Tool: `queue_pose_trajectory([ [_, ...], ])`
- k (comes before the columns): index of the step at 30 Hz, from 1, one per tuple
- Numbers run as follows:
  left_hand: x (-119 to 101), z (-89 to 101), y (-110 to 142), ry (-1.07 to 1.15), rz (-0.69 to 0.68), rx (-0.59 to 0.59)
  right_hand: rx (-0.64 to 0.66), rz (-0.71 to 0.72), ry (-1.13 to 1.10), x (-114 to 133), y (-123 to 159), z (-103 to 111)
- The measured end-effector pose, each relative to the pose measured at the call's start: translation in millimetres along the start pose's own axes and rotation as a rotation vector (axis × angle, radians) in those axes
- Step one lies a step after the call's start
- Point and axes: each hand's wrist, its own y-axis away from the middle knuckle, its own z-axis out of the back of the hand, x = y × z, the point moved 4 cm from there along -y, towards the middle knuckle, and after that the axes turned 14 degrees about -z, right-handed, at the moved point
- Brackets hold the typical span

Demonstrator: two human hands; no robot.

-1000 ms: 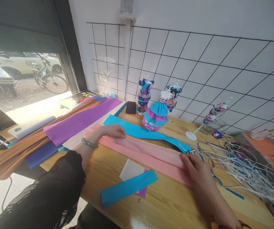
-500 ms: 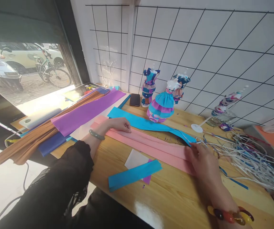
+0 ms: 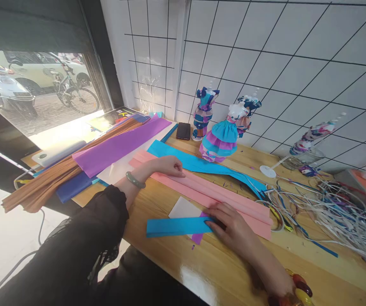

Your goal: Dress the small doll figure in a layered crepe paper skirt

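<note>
A long folded strip of pink crepe paper point(image 3: 202, 190) lies slantwise across the table. My left hand point(image 3: 169, 165), fingers curled down and pressed together, rests on its upper left part. Nearer to me, my right hand point(image 3: 230, 221) has thumb and fingers closed at the right end of a short blue crepe paper strip point(image 3: 176, 226). That strip lies over a white paper piece point(image 3: 183, 207) and a purple piece point(image 3: 197, 239). Behind the pink paper stretches a longer blue crepe strip point(image 3: 189, 159). The fingertips of my left hand are partly hidden.
Purple point(image 3: 122, 146) and brown crepe paper point(image 3: 71, 168) are piled on the left. Small dress forms in paper dresses point(image 3: 221, 138) stand behind, near a phone point(image 3: 183, 131). Tangled white and blue strips point(image 3: 339, 212) and yellow-handled scissors point(image 3: 287, 225) lie on the right.
My right hand has moved left from the pink paper's right end to the short blue strip, which has turned to lie straighter. My left hand stays on the pink paper. The scissors' handles are uncovered.
</note>
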Motion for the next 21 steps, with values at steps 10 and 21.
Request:
queue_pose_trajectory([
  [10,-24,-11.9,-10,0.029,-0.168,-0.141,0.053,-0.055,-0.137,2,0,1],
  [21,-75,-64.6,-12,0.415,-0.313,0.136,-0.112,-0.311,-0.323,-25,1,8],
])
